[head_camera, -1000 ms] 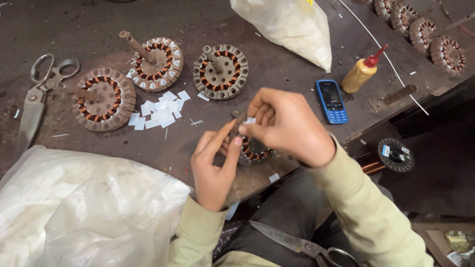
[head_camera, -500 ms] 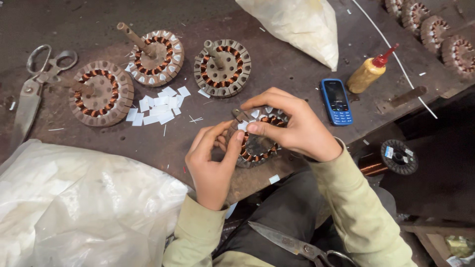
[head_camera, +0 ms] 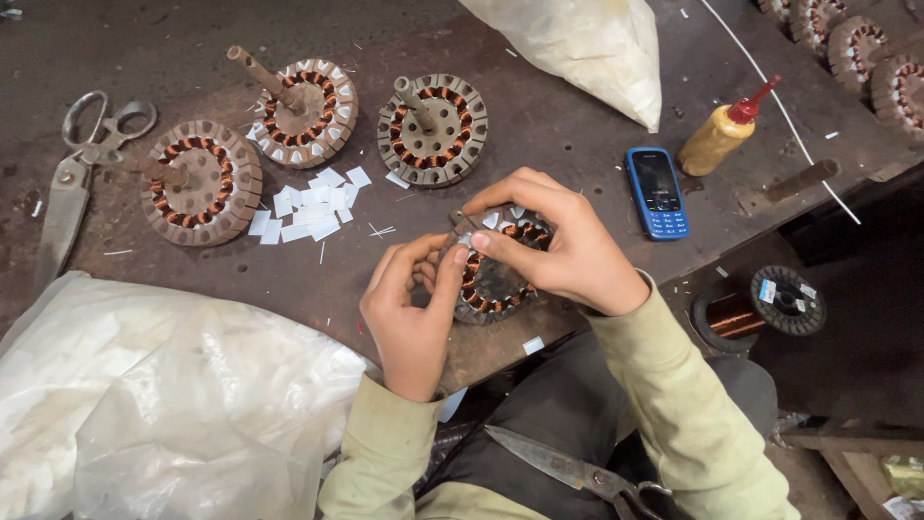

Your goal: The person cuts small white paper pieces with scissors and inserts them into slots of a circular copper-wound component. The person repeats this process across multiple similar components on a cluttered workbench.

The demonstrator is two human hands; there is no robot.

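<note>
Head view: at the workbench's near edge, left hand and right hand pinch a white paper slip into a wound stator, three similar stators waiting beside loose slips.

stator between hands, phone right

Pale olive-green long sleeves with ribbed cuffs, dark grey trousers, both hands bare
</note>
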